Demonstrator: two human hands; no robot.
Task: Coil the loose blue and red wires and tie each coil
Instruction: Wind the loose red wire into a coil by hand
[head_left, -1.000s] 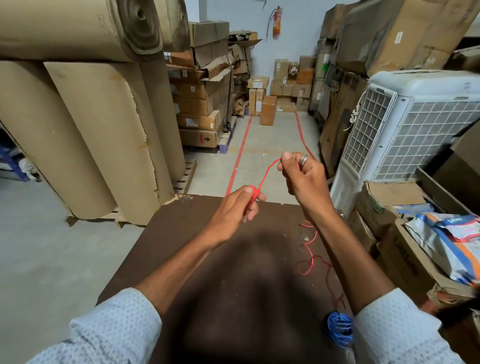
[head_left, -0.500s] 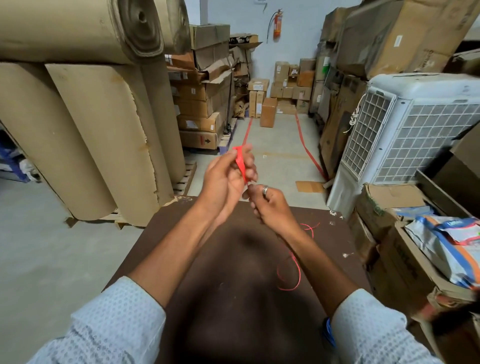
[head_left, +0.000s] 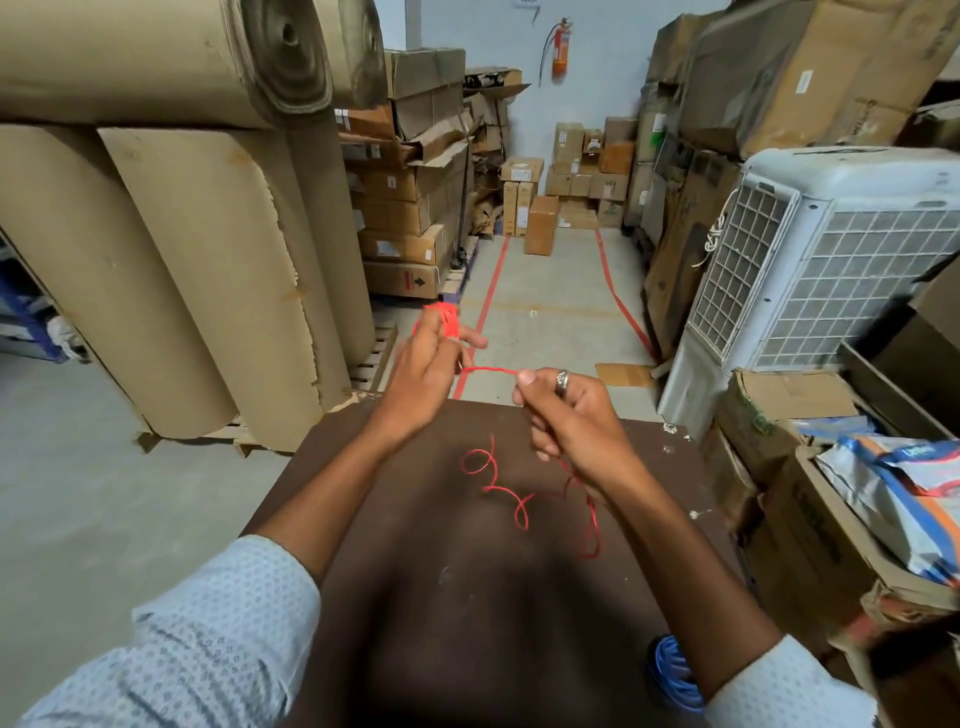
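i see the red wire (head_left: 519, 501) partly bunched up high at far centre, its tail curling loosely across the brown table; the blue coil (head_left: 672, 670) lies near right.

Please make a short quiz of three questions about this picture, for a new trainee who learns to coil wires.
1. True or false: the left hand holds a small bundle of red wire wound around its fingers.
2. Where does the loose part of the red wire lie?
A. on the floor
B. on the brown table
C. in a cardboard box
3. Fill in the gap: the right hand pinches the red wire, and a ____ coil lies at the near right of the table.

Key: 1 true; 2 B; 3 blue
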